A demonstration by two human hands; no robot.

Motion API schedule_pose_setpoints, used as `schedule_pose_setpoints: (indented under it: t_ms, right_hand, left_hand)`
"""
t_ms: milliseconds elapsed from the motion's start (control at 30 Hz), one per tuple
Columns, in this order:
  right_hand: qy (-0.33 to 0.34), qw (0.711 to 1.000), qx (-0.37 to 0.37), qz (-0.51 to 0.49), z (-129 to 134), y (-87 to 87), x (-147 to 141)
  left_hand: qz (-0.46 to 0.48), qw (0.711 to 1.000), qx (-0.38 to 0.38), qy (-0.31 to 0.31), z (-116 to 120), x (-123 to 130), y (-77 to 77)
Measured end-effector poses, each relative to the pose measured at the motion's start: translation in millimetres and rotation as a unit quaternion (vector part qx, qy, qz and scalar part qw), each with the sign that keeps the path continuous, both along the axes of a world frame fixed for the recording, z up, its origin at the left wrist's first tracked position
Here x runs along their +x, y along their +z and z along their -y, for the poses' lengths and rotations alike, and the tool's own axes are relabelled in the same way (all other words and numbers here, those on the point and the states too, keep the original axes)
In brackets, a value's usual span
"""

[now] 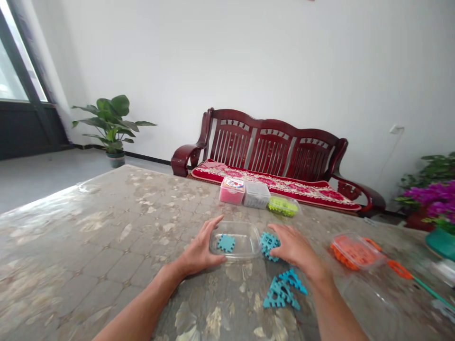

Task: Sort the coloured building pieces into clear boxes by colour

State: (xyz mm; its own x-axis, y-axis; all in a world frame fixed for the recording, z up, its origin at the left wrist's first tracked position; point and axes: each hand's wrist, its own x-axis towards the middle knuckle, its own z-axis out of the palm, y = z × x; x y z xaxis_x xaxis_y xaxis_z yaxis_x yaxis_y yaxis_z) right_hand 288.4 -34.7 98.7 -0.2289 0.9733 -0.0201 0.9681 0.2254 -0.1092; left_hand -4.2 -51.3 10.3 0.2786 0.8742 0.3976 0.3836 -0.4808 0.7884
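A clear plastic container (243,240) sits on the patterned table, with one flat teal toothed piece (226,243) inside at its left. My left hand (204,246) is at the container's left end, thumb and fingers spread around it. On the other side, my right hand (289,244) has its thumb and fingers around a cluster of teal pieces (269,245) just right of the container. More teal pieces (282,291) lie nearer to me, beside my right forearm.
Behind stand a pink box (232,192), a grey box (256,195) and a tub of yellow-green pieces (283,206). At the right are a container of orange pieces (356,251), a clear lid (371,303) and a pot with purple flowers (442,241). A wooden bench (272,149) stands beyond the table.
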Motion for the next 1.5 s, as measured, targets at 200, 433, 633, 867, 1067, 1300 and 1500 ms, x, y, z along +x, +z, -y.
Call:
schedule_pose_setpoints:
  t_ms: [200,433,633,867,1067,1300,1500]
  right_hand:
    - [-0.01,1.0,-0.012,0.022,1,1.2,-10]
    - [-0.014,1.0,-0.005,-0.013,0,-4.8,-5]
    - [0.009,1.0,0.003,-0.027,-3,-4.5,-3]
    - [0.033,0.999,0.005,-0.028,-8,-12.0,-8]
    - [0.033,0.999,0.021,-0.004,-5,-17.0,-19]
    - [0.028,0.999,0.031,-0.001,-5,-23.7,-24]
    - [0.006,0.997,0.071,-0.03,-12,-23.3,-14]
  left_hand:
    - [-0.004,1.0,0.003,0.003,0,0,0.4]
    - [-0.006,1.0,0.006,-0.004,0,-1,2.2]
    - [-0.01,1.0,0.006,-0.002,-1,-1,0.0]
    - [-0.016,1.0,0.012,0.0,-1,-1,0.5]
    - [-0.021,1.0,0.019,0.006,-1,0,3.1]
    - [-0.013,1.0,0.022,0.011,-2,-1,3.5]
    - [-0.01,1.0,0.01,0.01,-2,-3,2.1]
